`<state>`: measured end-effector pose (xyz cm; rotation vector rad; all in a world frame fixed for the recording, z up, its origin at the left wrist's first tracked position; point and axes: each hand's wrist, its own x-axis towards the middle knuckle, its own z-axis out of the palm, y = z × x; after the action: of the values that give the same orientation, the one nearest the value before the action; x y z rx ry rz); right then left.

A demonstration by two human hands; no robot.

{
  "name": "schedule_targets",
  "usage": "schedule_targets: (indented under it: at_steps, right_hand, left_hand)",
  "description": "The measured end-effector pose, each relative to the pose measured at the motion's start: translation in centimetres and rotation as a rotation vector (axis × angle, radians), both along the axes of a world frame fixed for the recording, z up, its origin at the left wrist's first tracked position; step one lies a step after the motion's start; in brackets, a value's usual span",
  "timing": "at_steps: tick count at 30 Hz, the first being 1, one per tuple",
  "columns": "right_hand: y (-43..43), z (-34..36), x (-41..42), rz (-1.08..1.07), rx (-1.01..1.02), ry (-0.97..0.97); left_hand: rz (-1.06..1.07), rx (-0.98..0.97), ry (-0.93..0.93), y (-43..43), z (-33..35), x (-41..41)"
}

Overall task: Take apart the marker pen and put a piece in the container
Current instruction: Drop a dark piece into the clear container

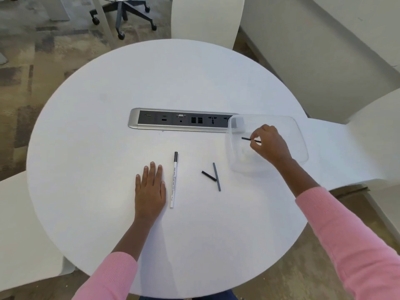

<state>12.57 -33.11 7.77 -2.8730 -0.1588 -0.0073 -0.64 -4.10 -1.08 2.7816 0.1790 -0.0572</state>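
I look down on a round white counter point(173, 79). My right hand point(270, 146), at the middle right of the frame, reaches over a clear plastic container point(303, 146). Its thumb and fingertips are closed in a pinch on one end of a thin black marker piece point(246, 138), which points left inside the container's outline. The plastic is so clear that I cannot tell whether the piece touches the bottom or hangs above it.

My left hand point(150, 191) lies flat on the counter at lower centre, palm down, fingers straight and slightly spread, holding nothing. Just to its right lies the white marker barrel point(173, 182), running up and down the frame with its dark tip at the upper end, close beside my hand.

Between the barrel and the container, two more dark pieces lie on the counter: a short black piece point(208, 175) and a longer grey piece point(218, 185), meeting in a V shape.

A silver socket panel point(181, 121) is set into the counter's centre, and the container's upper left corner overlaps its right end. Both my sleeves are pink. An office chair base point(123, 9) stands on the carpet at upper left.
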Motion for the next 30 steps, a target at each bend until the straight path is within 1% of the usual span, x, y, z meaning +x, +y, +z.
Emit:
schedule_targets:
  at_steps: [4,6,13,19,22,27,30]
  right_hand:
    - [-1.0,-1.3,1.5,0.063,-0.093,0.241]
    - [-1.2,-1.8,1.9,0.08,-0.123,0.305]
    - [-1.6,-2.3,2.3,0.125,-0.139,0.36]
    - [-1.8,-2.2,2.4,0.144,-0.155,0.367]
    - [-2.0,-1.5,2.3,0.122,-0.092,0.291]
    - [-0.8,1.6,0.8,0.052,0.209,-0.042]
    - [1.3,3.3,-1.3,0.039,0.334,-0.158]
  left_hand:
    - [0.019,0.012,-0.01,-0.4,0.0,0.0]
    - [0.02,0.026,-0.014,-0.4,-0.1,0.1]
    - [0.048,0.044,-0.01,-1.1,-0.2,0.1]
    - [0.051,0.056,0.004,-1.3,-0.1,0.0]
    - [0.06,0.033,0.005,-1.3,-0.1,0.0]
    - [0.083,-0.011,0.012,-1.1,-0.5,0.0]
    - [0.073,-0.02,0.019,-1.0,-0.4,0.0]
